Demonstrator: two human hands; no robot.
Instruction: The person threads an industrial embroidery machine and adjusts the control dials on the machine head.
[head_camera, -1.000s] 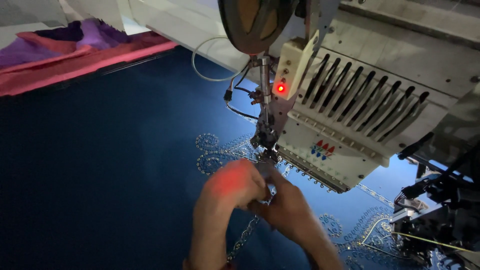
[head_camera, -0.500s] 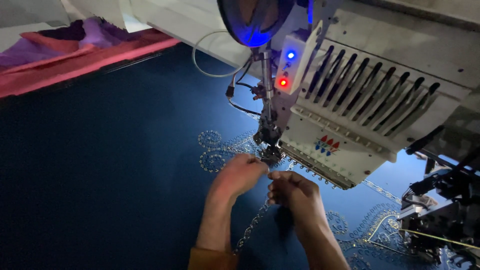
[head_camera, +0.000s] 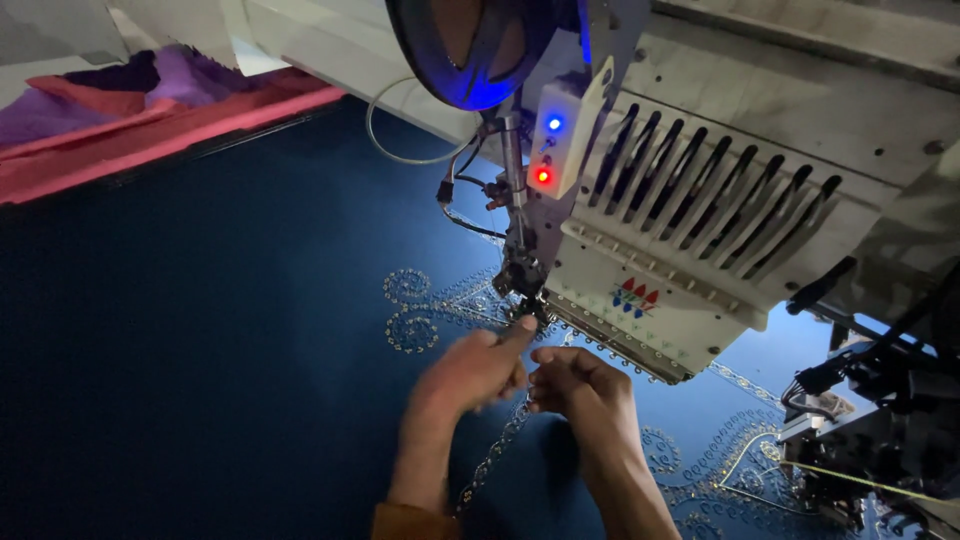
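Sequin strand (head_camera: 497, 455), light, limp and probably snag-prone, pinched by left hand (head_camera: 470, 368) and right hand (head_camera: 580, 385) just below needle head (head_camera: 527, 285); best gripped near there.

Embroidery head (head_camera: 690, 250) overhead; leftward open cloth (head_camera: 200, 330)

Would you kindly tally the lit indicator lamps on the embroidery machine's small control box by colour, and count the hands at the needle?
Blue lamp: 1
Red lamp: 1
Hands, left hand and right hand: 2
Total: 4
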